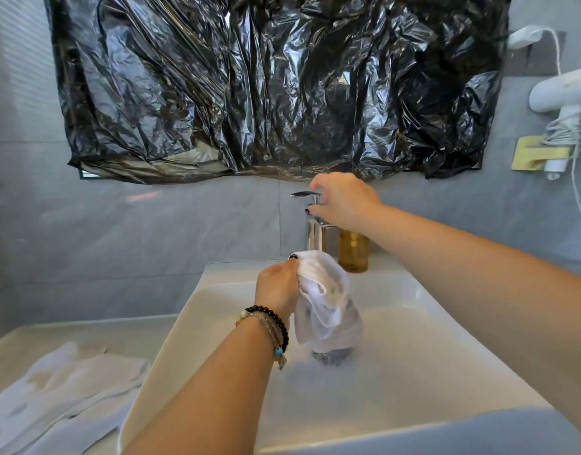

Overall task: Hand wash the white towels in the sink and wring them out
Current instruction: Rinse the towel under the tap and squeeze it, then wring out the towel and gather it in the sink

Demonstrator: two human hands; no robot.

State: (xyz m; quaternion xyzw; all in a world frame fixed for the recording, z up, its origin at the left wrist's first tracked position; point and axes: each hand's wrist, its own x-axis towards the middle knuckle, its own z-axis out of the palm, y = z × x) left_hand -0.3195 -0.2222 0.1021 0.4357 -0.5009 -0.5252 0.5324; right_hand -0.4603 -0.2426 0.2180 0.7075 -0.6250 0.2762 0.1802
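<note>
While bunched in left hand (276, 287), towel (325, 300) looks soft, floppy; right hand (343, 200) curled round tap (307, 194).

Single head view, wide-angle. Looks forward and down over sink (397, 372), close above forearms. Faces wall (151, 224); no second view.

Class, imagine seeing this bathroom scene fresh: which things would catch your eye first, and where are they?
A crinkled black plastic sheet covers the wall above the sink. Below it, the left hand grips a white towel over the basin, while the right hand reaches the chrome tap.
</note>
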